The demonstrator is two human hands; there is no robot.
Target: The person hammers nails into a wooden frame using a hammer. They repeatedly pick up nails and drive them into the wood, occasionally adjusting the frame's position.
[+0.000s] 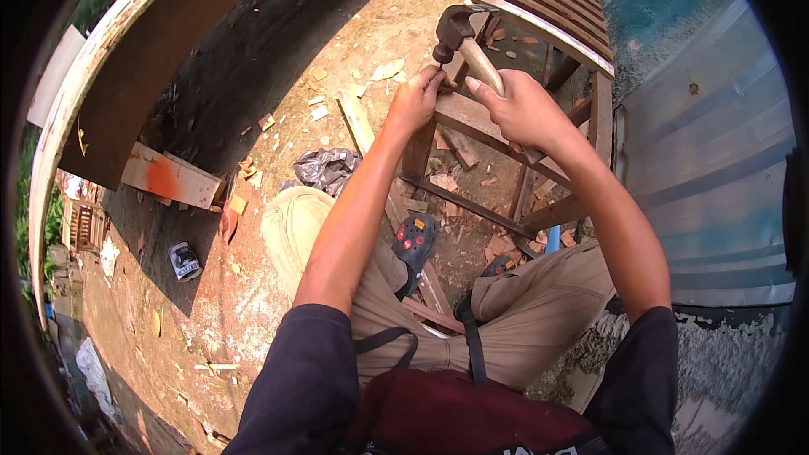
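My right hand [529, 114] is wrapped round the wooden handle of a claw hammer [456, 27]. Its dark metal head points down, with the striking face just above the fingertips of my left hand [413, 103]. Those fingers are pinched together at the corner of a wooden frame [476, 120]; whatever is between them is too small or hidden to make out. The frame has legs and lower rails, and slats [552, 2] run across its far end. It stands in front of my bent knees.
A corrugated metal sheet [708, 152] rises close on the right. Long wood strips [358, 122], offcuts and a grey plastic bag [327, 170] lie on the dirt ground. Left are a can [184, 261], a board with an orange patch [173, 177] and a large brown panel [126, 76].
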